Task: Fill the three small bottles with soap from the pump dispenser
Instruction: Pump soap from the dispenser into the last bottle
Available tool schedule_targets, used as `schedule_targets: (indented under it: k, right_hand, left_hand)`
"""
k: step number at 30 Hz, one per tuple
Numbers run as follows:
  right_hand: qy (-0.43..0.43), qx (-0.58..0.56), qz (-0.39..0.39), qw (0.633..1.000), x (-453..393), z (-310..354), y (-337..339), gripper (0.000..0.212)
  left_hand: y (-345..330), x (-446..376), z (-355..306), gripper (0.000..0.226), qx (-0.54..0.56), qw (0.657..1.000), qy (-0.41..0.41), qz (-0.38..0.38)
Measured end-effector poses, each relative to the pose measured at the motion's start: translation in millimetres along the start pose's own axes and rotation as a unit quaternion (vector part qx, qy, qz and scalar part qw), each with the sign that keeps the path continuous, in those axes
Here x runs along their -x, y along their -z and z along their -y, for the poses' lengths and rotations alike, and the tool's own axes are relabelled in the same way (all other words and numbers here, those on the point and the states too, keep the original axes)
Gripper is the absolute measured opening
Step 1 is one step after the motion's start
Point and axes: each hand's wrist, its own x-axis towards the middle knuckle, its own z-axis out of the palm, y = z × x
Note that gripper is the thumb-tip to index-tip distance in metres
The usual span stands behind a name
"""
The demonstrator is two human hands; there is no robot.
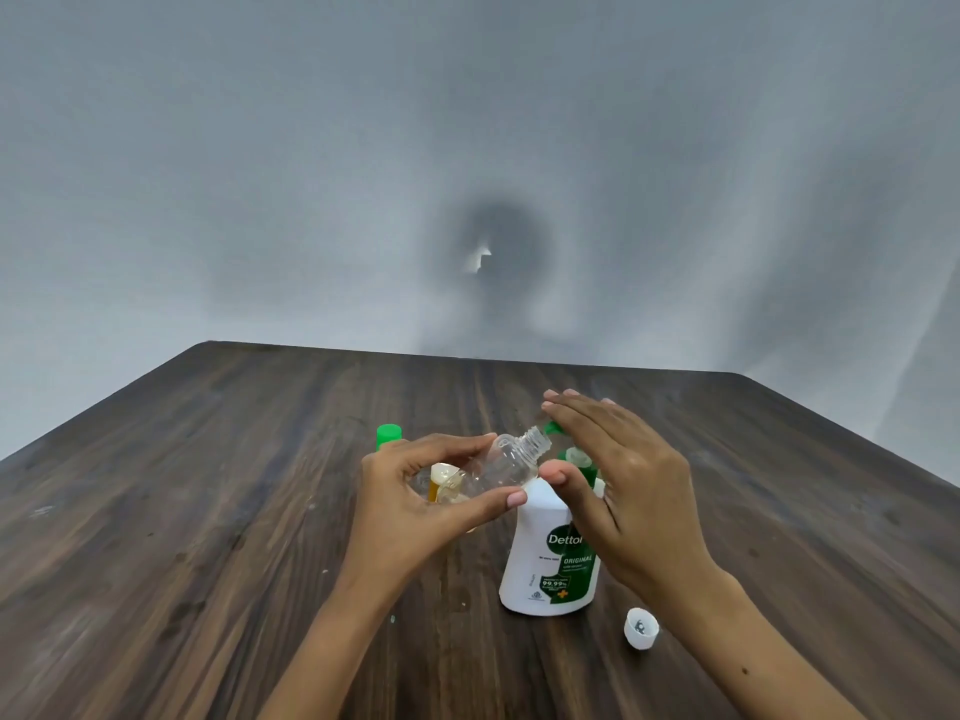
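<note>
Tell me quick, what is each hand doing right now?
Left hand: fingers curled round the clear small bottle, holding it tilted.
Right hand: open, straight fingers resting on the pump dispenser top.

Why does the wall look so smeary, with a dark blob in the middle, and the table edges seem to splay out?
Head view: the wall is soft and streaky, with a dark round patch at the centre; what causes it I cannot tell. The wide-angle lens splays the table edges outward. Both hands, left and right, and the clear bottle look reasonably sharp, evenly lit.
</note>
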Motion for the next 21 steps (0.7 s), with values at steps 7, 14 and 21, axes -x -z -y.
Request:
schedule_targets:
  k: [7, 14, 21]
  right_hand:
    - [-0.008, -0.006, 0.009, 1.0, 2.3, 0.4, -1.6, 0.077]
    - [-0.021, 0.001, -0.003, 1.0, 1.6, 4.3, -3.1, 0.075]
    - [-0.007, 0.002, 0.008, 1.0, -5.0, 3.3, 3.3, 0.078]
  left_hand:
    - [0.0, 1.3, 1.1, 0.051, -0.003, 1.0, 0.005, 0.0]
    - [-0.6, -0.1, 0.2, 0.049, -0.002, 1.0, 0.004, -0.003]
    - [0.1, -0.5, -1.1, 0.047, -0.007, 1.0, 0.005, -0.012]
